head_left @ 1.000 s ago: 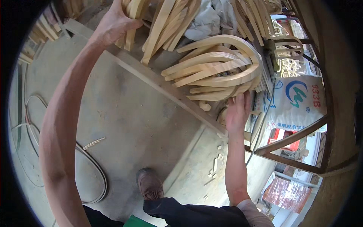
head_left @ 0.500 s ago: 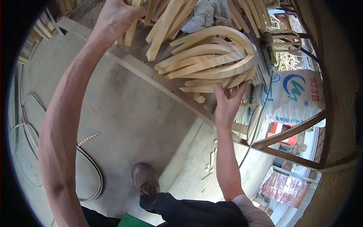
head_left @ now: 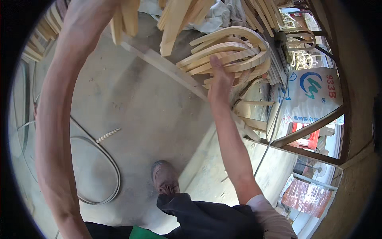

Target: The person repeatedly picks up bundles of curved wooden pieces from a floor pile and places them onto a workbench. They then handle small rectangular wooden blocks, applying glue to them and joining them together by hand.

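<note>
A bundle of pale bent wooden strips (head_left: 234,51), curved into nested U shapes, lies at the upper right of centre on a low wooden frame. My right hand (head_left: 221,81) is at the bundle's near side, its thumb laid over the strips and its fingers tucked out of sight behind them. At the top left, my left hand (head_left: 93,8) is mostly cut off by the picture's edge, so its fingers do not show. Beside it hang the ends of straighter wooden strips (head_left: 126,20). More strips (head_left: 177,28) stand between the two hands.
The frame's long rail (head_left: 159,63) crosses in front of the wood. White sacking (head_left: 217,18) lies behind the bundle. A printed white sack (head_left: 312,93) and brown metal bars (head_left: 310,129) are at the right. A looped hose (head_left: 117,175) lies on the floor near my shoe (head_left: 165,177).
My left hand has moved up and mostly out of view. The right hand has shifted left and up, its thumb now over the bent strips. The whole view has tilted slightly.
</note>
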